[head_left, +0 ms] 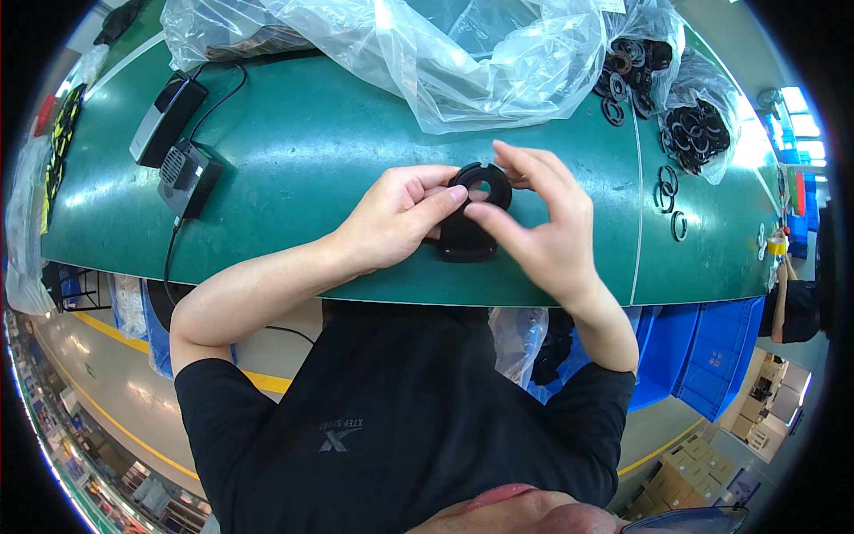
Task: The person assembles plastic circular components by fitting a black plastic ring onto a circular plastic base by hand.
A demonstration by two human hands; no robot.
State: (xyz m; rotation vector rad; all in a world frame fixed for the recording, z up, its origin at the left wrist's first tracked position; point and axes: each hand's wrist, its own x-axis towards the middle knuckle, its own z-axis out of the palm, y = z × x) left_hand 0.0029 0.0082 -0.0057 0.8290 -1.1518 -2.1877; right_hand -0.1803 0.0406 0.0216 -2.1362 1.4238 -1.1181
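A black plastic part with a round ring-shaped top (pixel 501 198) and a wider black lower body (pixel 468 242) is held over the green table, close to its front edge. My left hand (pixel 396 214) is closed on it from the left, with the thumb on the ring's near-left rim. Some of the left fingers are hidden behind the part. On the other side, my right hand (pixel 556 214) has its thumb and fingers spread around the ring. The right thumb tip is beside the ring's lower rim; whether it touches cannot be made out.
A large clear plastic bag (pixel 445 67) lies across the table's far side. Bags of black rings (pixel 698 133) stand at the far right, with several loose rings (pixel 667 189) nearby. Two black boxy devices (pixel 189 178) with cables sit at the left. Blue crates (pixel 721 356) are below the right edge.
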